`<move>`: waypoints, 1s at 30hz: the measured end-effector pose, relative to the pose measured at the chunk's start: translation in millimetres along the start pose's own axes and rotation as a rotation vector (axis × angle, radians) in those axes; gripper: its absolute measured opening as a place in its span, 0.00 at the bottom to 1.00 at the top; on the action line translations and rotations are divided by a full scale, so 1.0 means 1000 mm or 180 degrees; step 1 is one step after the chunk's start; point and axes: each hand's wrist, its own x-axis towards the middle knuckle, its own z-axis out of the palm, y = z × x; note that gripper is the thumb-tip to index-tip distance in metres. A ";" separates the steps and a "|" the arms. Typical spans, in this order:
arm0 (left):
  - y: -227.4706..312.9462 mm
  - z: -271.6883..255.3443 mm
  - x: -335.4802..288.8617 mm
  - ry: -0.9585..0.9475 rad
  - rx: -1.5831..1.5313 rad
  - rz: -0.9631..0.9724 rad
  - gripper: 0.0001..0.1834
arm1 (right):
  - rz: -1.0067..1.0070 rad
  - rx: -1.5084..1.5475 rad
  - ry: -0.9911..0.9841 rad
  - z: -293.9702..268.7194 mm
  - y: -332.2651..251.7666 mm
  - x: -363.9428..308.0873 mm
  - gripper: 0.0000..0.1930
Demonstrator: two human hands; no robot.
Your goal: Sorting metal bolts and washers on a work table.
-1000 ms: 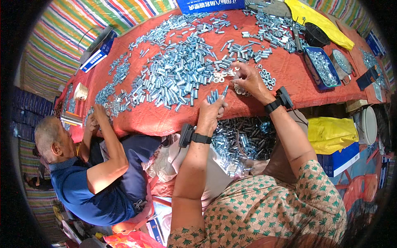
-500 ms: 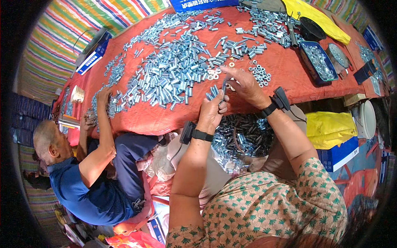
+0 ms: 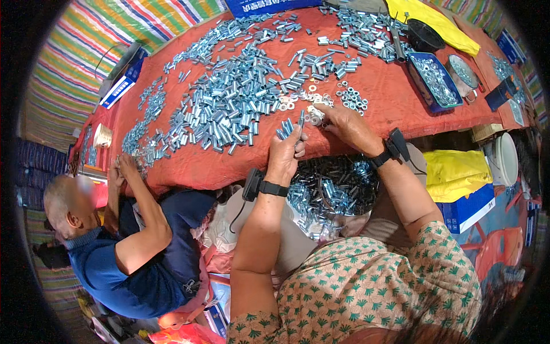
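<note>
My left hand (image 3: 285, 153) is closed around several short metal sleeves (image 3: 284, 130), their ends sticking up past the fingers. A slimmer bolt (image 3: 301, 118) stands upright between its thumb and forefinger. Just right of it, over the red cloth, my right hand (image 3: 350, 131) reaches with fingers and thumb apart to a small heap of pale washers (image 3: 314, 117). Whether a washer is touched is too small to tell. Hex nuts (image 3: 353, 100) lie beyond that hand, and a big pile of metal sleeves (image 3: 229, 103) spreads to the left.
A co-worker in a blue shirt (image 3: 123, 269) sits at the left, both hands at smaller parts. A blue tray of parts (image 3: 433, 82), a black bowl (image 3: 425, 35) and a yellow sheet (image 3: 435, 26) lie at the right. Dark and shiny parts (image 3: 338, 186) fill the space below the table edge.
My right hand has left the top of the bolt in my left hand and moved down onto the washers. The co-worker's hands have come together, nearer the table edge.
</note>
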 end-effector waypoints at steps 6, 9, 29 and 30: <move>0.000 0.003 0.000 0.0021 0.0100 -0.0090 0.06 | -0.0007 -0.0218 0.0071 0.014 0.015 0.006 0.28; 0.000 -0.001 -0.002 0.0074 0.0242 -0.0163 0.06 | 0.0292 0.0313 0.0261 0.007 0.001 0.009 0.29; -0.005 0.008 -0.006 -0.0058 0.0358 -0.0228 0.06 | -0.0493 -0.0163 0.0876 0.002 -0.021 0.011 0.25; -0.005 0.008 -0.007 -0.0059 0.0359 -0.0226 0.06 | -0.0630 -0.0168 0.0829 0.001 -0.021 0.012 0.24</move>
